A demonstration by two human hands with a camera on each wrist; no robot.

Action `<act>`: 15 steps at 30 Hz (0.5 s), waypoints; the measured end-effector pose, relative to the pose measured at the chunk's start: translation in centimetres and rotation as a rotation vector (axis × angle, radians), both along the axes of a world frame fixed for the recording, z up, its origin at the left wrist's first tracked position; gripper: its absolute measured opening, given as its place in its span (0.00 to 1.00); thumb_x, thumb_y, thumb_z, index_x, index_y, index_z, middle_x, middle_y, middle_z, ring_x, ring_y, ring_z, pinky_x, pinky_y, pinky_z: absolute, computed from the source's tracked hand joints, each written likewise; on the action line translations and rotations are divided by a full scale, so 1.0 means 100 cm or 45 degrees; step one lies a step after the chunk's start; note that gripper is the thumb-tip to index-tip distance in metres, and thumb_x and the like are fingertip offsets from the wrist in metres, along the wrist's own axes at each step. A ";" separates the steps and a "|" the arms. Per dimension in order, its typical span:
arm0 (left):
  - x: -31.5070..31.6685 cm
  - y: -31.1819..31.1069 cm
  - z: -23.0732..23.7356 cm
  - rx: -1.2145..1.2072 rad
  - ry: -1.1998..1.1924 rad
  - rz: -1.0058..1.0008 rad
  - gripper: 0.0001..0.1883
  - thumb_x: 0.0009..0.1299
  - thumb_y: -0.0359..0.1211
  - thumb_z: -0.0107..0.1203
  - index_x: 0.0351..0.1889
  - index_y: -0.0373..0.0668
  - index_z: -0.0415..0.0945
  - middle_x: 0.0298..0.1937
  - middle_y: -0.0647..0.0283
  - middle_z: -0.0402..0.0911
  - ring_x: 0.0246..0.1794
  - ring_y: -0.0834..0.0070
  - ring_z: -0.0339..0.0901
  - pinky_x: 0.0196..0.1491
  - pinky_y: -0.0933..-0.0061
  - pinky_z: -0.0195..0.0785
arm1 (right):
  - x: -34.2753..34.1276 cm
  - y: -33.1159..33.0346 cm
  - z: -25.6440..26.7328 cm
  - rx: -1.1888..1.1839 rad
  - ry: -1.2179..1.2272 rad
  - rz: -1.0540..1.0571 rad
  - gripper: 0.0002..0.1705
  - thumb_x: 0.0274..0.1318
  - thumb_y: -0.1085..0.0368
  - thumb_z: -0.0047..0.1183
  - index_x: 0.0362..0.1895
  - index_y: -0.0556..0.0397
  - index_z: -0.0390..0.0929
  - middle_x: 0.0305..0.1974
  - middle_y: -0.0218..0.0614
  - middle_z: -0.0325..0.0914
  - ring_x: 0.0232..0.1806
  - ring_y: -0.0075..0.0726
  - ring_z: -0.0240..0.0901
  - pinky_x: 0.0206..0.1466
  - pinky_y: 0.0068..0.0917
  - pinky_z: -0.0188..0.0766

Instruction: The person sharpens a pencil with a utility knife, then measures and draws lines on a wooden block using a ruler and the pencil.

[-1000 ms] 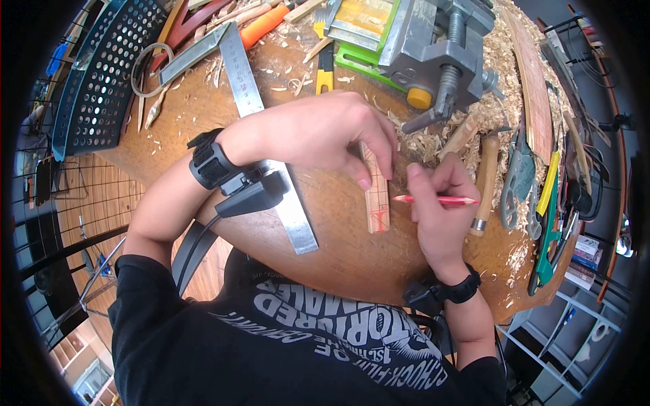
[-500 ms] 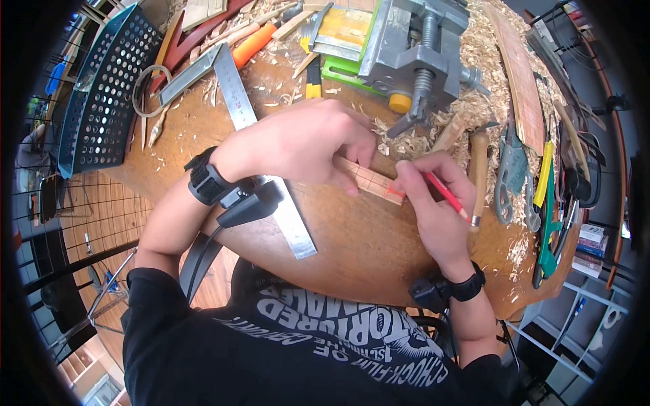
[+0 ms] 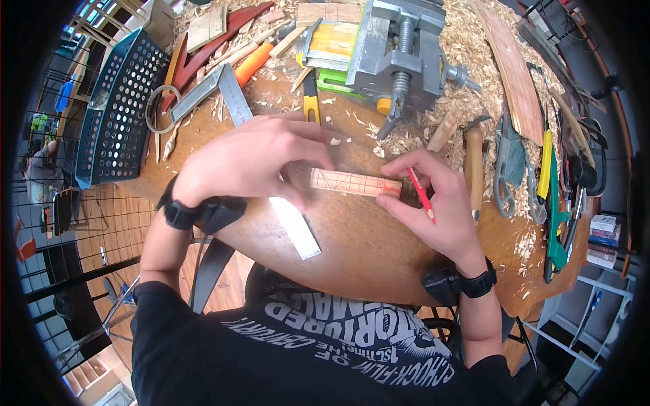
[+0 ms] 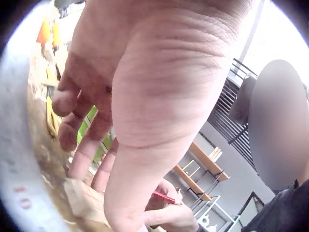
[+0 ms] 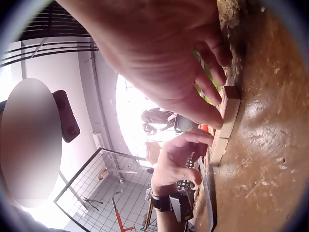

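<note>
A small wooden strip lies on the table in the head view, pencilled with a grid and red marks at its right end. My right hand pinches that right end between thumb and fingers; the right wrist view shows the thumb against the strip's side. Tucked in the same hand is a red pencil, pointing back toward the wrist. Near the strip's left end, my left hand has its fingers spread and holds nothing. Beneath it runs the steel blade of a try square.
A metal vise stands at the back amid wood shavings. To the right lie a wooden-handled tool, scissors and a green-handled tool. A perforated basket is at the left; a yellow-black cutter lies behind.
The wooden strip has turned from pointing toward the body to lying crosswise. My left hand has let go and moved left. The right hand has gone from writing grip to pinching the strip, pencil tilted back.
</note>
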State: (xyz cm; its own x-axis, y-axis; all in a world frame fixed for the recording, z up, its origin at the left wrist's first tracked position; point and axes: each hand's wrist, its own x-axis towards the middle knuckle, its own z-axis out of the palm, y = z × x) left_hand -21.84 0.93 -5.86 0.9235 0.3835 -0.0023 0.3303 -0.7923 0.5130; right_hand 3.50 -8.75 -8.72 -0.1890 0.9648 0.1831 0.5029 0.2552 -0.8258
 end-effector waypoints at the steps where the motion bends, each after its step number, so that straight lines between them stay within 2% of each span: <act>1: -0.006 -0.002 0.002 0.066 -0.045 0.024 0.26 0.44 0.40 0.72 0.41 0.43 0.79 0.39 0.63 0.79 0.40 0.60 0.78 0.40 0.61 0.69 | 0.000 0.000 0.000 -0.027 -0.008 0.022 0.15 0.40 0.70 0.63 0.35 0.54 0.75 0.29 0.40 0.75 0.31 0.44 0.74 0.35 0.33 0.68; 2: -0.011 -0.005 0.004 0.131 -0.092 0.050 0.26 0.44 0.39 0.71 0.42 0.42 0.79 0.40 0.63 0.78 0.41 0.60 0.78 0.41 0.60 0.68 | -0.001 -0.001 0.001 -0.029 -0.003 0.017 0.15 0.40 0.70 0.63 0.35 0.54 0.75 0.29 0.40 0.75 0.31 0.44 0.74 0.35 0.33 0.68; 3: -0.016 -0.010 0.006 0.100 -0.116 0.137 0.24 0.47 0.38 0.71 0.41 0.39 0.78 0.38 0.63 0.78 0.38 0.64 0.78 0.39 0.64 0.69 | -0.001 -0.001 0.002 -0.062 0.009 0.029 0.14 0.40 0.70 0.63 0.35 0.54 0.74 0.29 0.41 0.75 0.32 0.46 0.74 0.36 0.34 0.69; 4: -0.017 -0.016 0.011 0.100 -0.114 0.137 0.24 0.47 0.38 0.71 0.41 0.39 0.78 0.38 0.63 0.78 0.38 0.64 0.78 0.39 0.64 0.69 | -0.002 -0.001 0.002 -0.094 0.019 0.042 0.14 0.40 0.71 0.62 0.34 0.54 0.74 0.30 0.42 0.75 0.32 0.47 0.74 0.37 0.35 0.69; 6: -0.019 -0.031 0.019 -0.089 0.067 0.826 0.21 0.52 0.38 0.71 0.39 0.38 0.77 0.34 0.63 0.77 0.32 0.71 0.76 0.35 0.72 0.68 | -0.002 -0.001 0.002 -0.083 0.013 0.049 0.13 0.41 0.71 0.62 0.34 0.54 0.74 0.30 0.41 0.75 0.33 0.47 0.74 0.37 0.35 0.69; 7: -0.025 -0.036 0.012 -0.078 0.039 0.964 0.18 0.57 0.37 0.69 0.37 0.36 0.75 0.29 0.63 0.76 0.27 0.78 0.73 0.32 0.77 0.66 | -0.002 -0.001 0.002 -0.071 0.003 0.054 0.13 0.41 0.71 0.61 0.34 0.54 0.74 0.30 0.41 0.75 0.33 0.47 0.75 0.37 0.35 0.69; 8: -0.029 -0.042 0.007 -0.078 0.040 0.964 0.18 0.57 0.37 0.69 0.37 0.36 0.75 0.29 0.63 0.76 0.27 0.78 0.73 0.32 0.77 0.66 | -0.002 -0.001 0.001 -0.072 0.003 0.054 0.13 0.41 0.71 0.61 0.34 0.54 0.74 0.30 0.41 0.75 0.33 0.47 0.75 0.37 0.35 0.69; 10: -0.038 -0.053 -0.001 -0.191 -0.012 1.240 0.17 0.59 0.35 0.68 0.35 0.35 0.74 0.28 0.64 0.76 0.27 0.81 0.72 0.31 0.77 0.66 | -0.002 0.000 -0.002 -0.017 0.030 0.074 0.13 0.41 0.72 0.61 0.34 0.55 0.74 0.29 0.41 0.75 0.34 0.47 0.75 0.38 0.36 0.69; 11: -0.042 -0.055 -0.006 -0.210 -0.011 1.261 0.18 0.61 0.36 0.67 0.39 0.35 0.72 0.30 0.64 0.78 0.27 0.84 0.73 0.29 0.80 0.66 | -0.002 0.000 -0.002 -0.020 0.032 0.074 0.13 0.41 0.72 0.61 0.34 0.55 0.74 0.29 0.41 0.75 0.34 0.47 0.75 0.38 0.36 0.69; 12: -0.044 -0.056 -0.013 -0.214 -0.005 1.266 0.18 0.61 0.36 0.67 0.39 0.35 0.72 0.30 0.64 0.78 0.27 0.84 0.73 0.29 0.80 0.66 | -0.003 -0.001 -0.001 -0.029 -0.004 0.093 0.13 0.41 0.71 0.62 0.34 0.54 0.74 0.29 0.41 0.74 0.32 0.46 0.75 0.37 0.35 0.70; 14: -0.047 -0.058 -0.024 -0.476 -0.302 1.500 0.20 0.62 0.35 0.66 0.45 0.34 0.70 0.30 0.63 0.79 0.26 0.83 0.75 0.27 0.82 0.67 | -0.006 -0.001 -0.002 -0.033 -0.040 0.126 0.13 0.42 0.71 0.62 0.34 0.54 0.74 0.28 0.40 0.74 0.31 0.44 0.75 0.35 0.34 0.70; 15: -0.045 -0.058 -0.023 -0.476 -0.303 1.513 0.20 0.62 0.35 0.66 0.45 0.34 0.70 0.30 0.63 0.79 0.26 0.83 0.75 0.27 0.82 0.67 | -0.008 -0.002 -0.003 -0.048 -0.020 0.125 0.12 0.43 0.71 0.62 0.35 0.53 0.75 0.29 0.40 0.74 0.29 0.43 0.76 0.33 0.33 0.71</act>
State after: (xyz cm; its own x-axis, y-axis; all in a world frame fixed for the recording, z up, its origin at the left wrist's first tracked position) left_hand -26.39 -4.88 -8.12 0.0044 0.9853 -0.1710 0.6049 0.1335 0.7851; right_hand 2.69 -8.99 -9.02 -0.2856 0.9475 0.1435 0.4899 0.2730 -0.8280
